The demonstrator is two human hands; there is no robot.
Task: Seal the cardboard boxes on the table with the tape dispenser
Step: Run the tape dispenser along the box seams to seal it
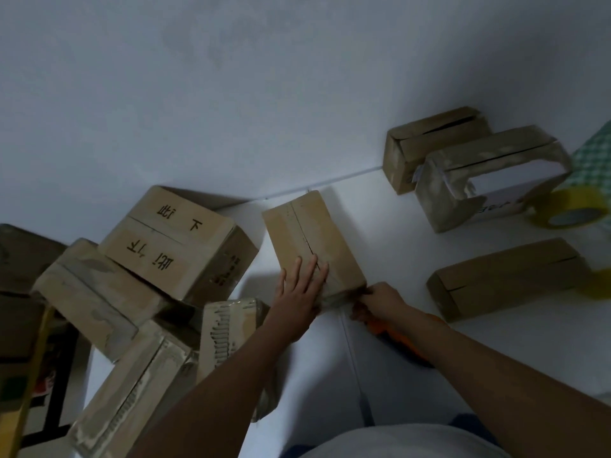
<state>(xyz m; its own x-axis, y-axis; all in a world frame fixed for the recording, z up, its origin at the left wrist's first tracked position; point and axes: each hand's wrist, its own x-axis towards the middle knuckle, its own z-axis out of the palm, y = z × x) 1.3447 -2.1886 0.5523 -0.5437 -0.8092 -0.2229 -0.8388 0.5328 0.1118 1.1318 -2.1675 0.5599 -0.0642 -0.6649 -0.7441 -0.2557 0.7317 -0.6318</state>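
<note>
In the middle of the white table (429,375), we press our left hand (299,289) flat, fingers spread, on the near end of a cardboard box (307,239). Our right hand (377,300) is closed around the orange tape dispenser (396,335) at the box's near edge. More boxes lie heaped to the left and well apart to the right.

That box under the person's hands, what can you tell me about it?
The box is plain brown cardboard, long and narrow, lying flat on the white table. A dark seam runs along its top between two closed flaps. The left hand presses flat on its near end; the right hand grips something orange at its near corner.
</note>
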